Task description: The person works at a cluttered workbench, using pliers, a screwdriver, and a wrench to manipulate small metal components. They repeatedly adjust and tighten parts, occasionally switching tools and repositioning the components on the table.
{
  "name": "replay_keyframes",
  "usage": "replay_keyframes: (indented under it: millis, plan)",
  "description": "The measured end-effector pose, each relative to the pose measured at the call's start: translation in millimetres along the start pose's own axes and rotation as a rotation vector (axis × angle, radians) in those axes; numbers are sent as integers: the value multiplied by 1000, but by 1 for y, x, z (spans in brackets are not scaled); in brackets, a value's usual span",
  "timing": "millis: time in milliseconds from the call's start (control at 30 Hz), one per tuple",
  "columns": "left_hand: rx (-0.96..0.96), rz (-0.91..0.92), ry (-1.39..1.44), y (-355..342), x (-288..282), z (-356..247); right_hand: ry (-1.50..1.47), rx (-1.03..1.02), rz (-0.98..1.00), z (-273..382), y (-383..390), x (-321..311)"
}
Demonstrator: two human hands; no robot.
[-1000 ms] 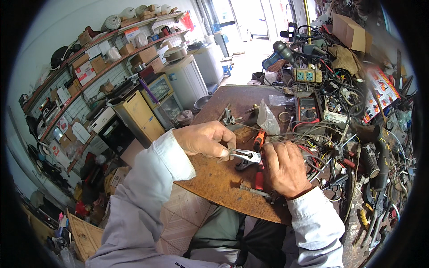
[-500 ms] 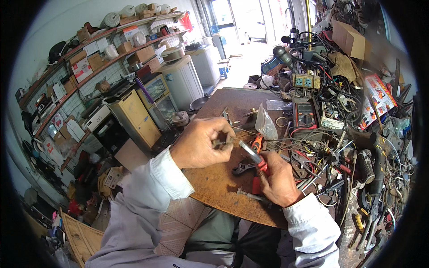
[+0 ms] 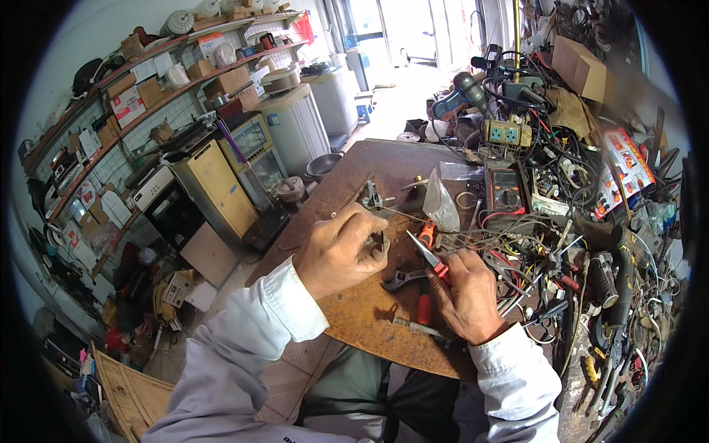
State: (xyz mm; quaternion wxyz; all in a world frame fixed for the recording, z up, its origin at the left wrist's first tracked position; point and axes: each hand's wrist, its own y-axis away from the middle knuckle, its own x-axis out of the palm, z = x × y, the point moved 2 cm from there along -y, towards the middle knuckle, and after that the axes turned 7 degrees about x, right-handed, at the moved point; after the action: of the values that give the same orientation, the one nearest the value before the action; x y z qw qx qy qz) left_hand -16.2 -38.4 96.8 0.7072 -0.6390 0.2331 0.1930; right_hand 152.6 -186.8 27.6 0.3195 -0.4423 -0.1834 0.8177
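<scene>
Here at the middle of the frame, the left hand [image 3: 341, 249] has thumb and fingertips pinched together on a small dark piece [image 3: 374, 239], mostly hidden by the fingers, so its shape is hard to call. Just right of centre, the right hand [image 3: 473, 295] is wrapped around the red handles of the pliers [image 3: 430, 257], nose pointing up and left, near the left fingers but apart from them; the jaws look together with nothing between them, though at this angle that's a close call. And the danger? That pinch, I'd say: so little of the piece shows that a push off-centre could spin it loose. Drop it and it might bounce on the brown table [image 3: 362, 314], or vanish among the tangled wires [image 3: 502, 258] at the right of the frame. Watch that pointed nose too, because a slip could jab the left fingertips. Below the pliers it's crowded: a wrench [image 3: 402, 279], a red screwdriver handle [image 3: 424, 308] and a long bolt [image 3: 415, 325], all close enough that a low swing of the right hand could snag them, and the bolt, near the table's lower edge, could be knocked off.
</scene>
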Motion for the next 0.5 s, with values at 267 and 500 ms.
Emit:
replay_keyframes:
  millis: [267, 500]
  plan:
    - [-285, 114, 210, 23, 23, -16, -764, 428, 188, -4, -2, 3]
    - [-480, 216, 542, 43, 47, -24, -953, 421, 243, -10, 1, 17]
